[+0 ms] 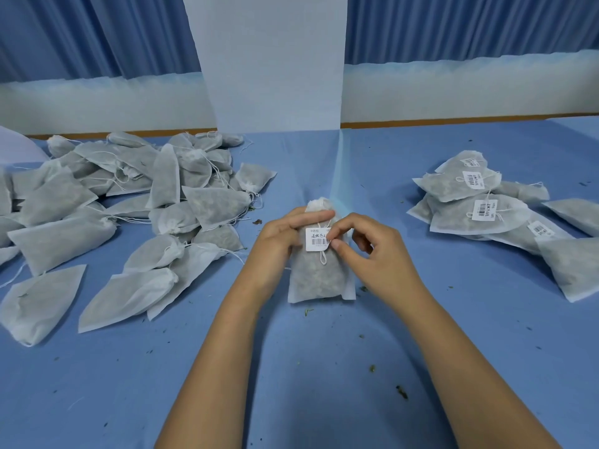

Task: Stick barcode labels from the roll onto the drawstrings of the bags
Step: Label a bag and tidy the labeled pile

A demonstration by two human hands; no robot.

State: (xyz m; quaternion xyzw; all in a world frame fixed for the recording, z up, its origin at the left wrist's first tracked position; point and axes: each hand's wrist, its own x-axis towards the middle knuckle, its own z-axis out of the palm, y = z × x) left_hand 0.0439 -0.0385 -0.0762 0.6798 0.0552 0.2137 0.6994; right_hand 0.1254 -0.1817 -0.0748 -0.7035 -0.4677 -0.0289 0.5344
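A white mesh drawstring bag (319, 277) filled with dried herbs lies upright in the middle of the blue table. My left hand (285, 241) grips its upper left side, fingers laid across the neck. A white barcode label (317, 239) sits on the bag's drawstring (323, 257). My right hand (372, 251) pinches the label's right edge between thumb and forefinger. The label roll is not in view.
A large heap of unlabelled bags (129, 205) covers the left of the table (308, 367). A smaller stack of labelled bags (486, 205) lies at the right. A pale upright panel (272, 59) stands behind, with blue curtains beyond. Herb crumbs dot the cloth.
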